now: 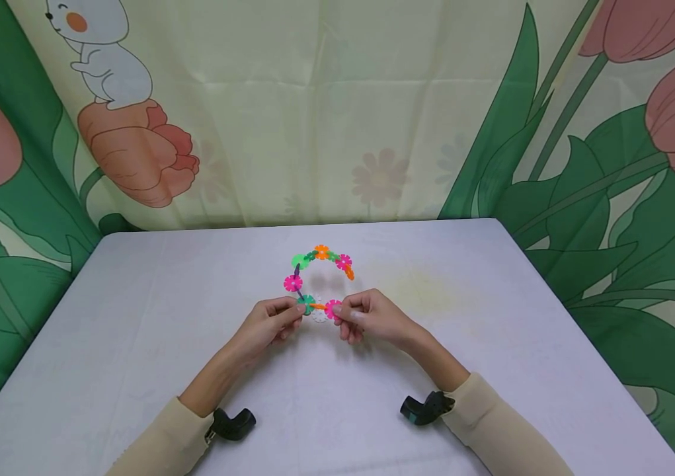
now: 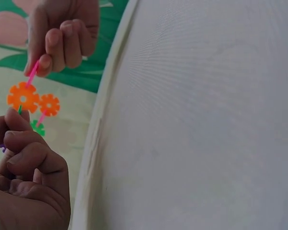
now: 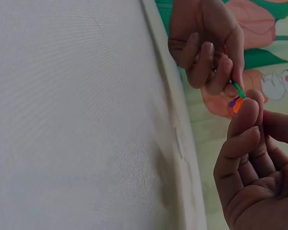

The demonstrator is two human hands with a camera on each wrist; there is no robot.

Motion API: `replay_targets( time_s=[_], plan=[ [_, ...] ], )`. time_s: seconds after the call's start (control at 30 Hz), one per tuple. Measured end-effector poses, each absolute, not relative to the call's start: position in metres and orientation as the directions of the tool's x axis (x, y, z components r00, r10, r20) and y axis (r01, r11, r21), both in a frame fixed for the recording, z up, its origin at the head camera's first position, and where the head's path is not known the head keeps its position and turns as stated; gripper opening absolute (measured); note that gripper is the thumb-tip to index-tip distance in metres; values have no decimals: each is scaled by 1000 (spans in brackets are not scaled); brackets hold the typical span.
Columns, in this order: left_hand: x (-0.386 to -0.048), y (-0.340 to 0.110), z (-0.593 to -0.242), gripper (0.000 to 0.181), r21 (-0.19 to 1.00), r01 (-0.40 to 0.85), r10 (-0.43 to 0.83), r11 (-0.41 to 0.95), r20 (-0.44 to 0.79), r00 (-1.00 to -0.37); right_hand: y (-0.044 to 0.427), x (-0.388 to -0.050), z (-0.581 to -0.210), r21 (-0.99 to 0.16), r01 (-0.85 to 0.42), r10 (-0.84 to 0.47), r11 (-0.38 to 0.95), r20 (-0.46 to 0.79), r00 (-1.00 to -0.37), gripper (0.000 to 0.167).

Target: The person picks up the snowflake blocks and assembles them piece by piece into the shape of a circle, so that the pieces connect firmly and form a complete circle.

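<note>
A curved chain of interlocking snowflake discs [image 1: 293, 283], in pink, green, orange and purple, is held up above the table in the head view. It forms a ring with a gap on its right side, below an orange disc [image 1: 348, 272]. My left hand [image 1: 276, 318] pinches a teal-green disc [image 1: 306, 304] at the lower left. The right hand [image 1: 369, 316] pinches a pink disc [image 1: 332, 309] at the bottom. Between these two sits an orange disc [image 2: 23, 97], seen face-on in the left wrist view. Fingers hide most of the chain in the right wrist view.
A whitish disc shape [image 1: 319, 317] shows just below the chain; whether it lies on the table cannot be told. The white-covered table [image 1: 135, 330] stretches around both hands. Behind it hangs a curtain [image 1: 313, 132] printed with tulips and a white animal.
</note>
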State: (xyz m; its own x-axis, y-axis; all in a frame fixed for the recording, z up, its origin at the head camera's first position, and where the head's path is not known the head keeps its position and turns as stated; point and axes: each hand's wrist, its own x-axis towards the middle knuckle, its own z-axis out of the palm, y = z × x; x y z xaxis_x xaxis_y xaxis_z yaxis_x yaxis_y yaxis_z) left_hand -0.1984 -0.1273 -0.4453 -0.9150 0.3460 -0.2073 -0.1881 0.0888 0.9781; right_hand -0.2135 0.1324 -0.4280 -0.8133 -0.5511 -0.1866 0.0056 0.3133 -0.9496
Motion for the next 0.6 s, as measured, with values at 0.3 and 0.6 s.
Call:
replay_targets(
  time_s=[0.3,0.6],
  plan=[
    [-198,-126,-446,31,978,-189,328,85,-206,-922,133,-215,-427,-951,8,-559,309,-188,-808,31],
    [-198,-125,-445,31,979,-183,324,84,-201,-924,132,-216,-430,-955,-1,-577,298,-180,-797,32]
  ],
)
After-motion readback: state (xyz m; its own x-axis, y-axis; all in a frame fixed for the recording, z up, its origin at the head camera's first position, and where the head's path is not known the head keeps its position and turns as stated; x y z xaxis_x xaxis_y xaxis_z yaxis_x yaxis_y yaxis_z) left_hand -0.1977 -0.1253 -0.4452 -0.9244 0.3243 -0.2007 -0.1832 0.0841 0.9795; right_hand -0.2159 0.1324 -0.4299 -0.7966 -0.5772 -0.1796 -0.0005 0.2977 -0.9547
